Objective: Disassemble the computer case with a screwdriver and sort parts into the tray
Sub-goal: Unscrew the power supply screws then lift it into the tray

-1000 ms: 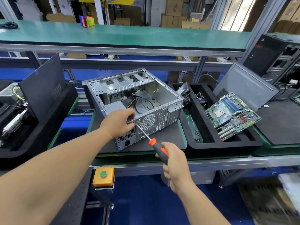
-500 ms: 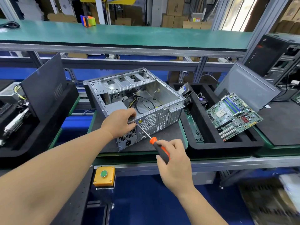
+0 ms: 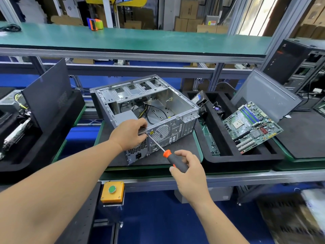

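Both hands [image 3: 129, 133] at case [image 3: 175, 127], screwdriver [image 3: 175, 162]

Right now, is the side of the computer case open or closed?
Open. The computer case lies on its side with no panel on top; its cables and bare metal floor show from above.

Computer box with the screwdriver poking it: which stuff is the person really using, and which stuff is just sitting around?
In use:
- computer case
- screwdriver, held by the right hand
- left hand, steadying the case
- black foam tray, holding the motherboard

Just sitting around:
- yellow button box
- second black tower
- cardboard boxes
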